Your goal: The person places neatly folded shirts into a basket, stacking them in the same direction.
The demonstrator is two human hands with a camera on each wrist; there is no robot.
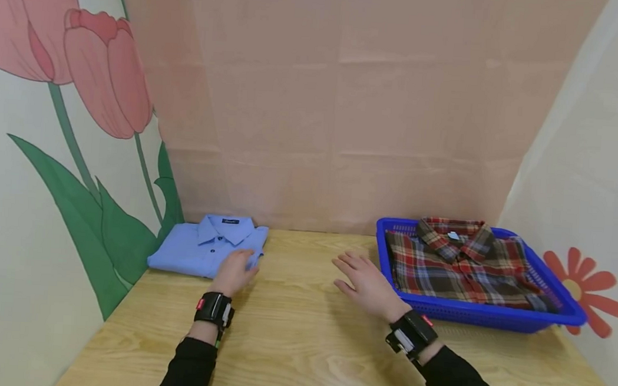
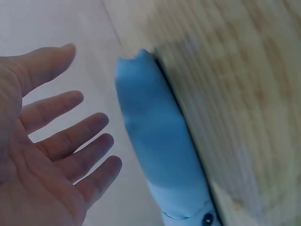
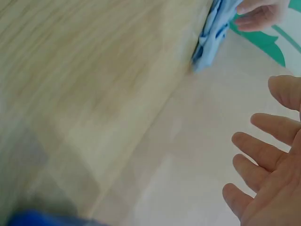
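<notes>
A folded light-blue shirt [image 1: 188, 249], collar up and away from me, lies at the table's back left. My left hand [image 1: 234, 271] is over its front right part in the head view. In the left wrist view the fingers [image 2: 77, 129] are spread, apart from the shirt's side [image 2: 155, 127]. My right hand [image 1: 368, 282] hovers above the wood just left of the blue plastic basket [image 1: 472, 309], fingers extended and holding nothing. Inside the basket lies a folded plaid shirt [image 1: 442, 278] in red, grey and yellow, its collar toward the back.
The wooden table [image 1: 289, 345] ends at a pinkish-tan backdrop [image 1: 314, 110]. A wall with painted tulips [image 1: 108, 80] stands on the left. On the right is a white wall with a red flower [image 1: 592, 293], close to the basket.
</notes>
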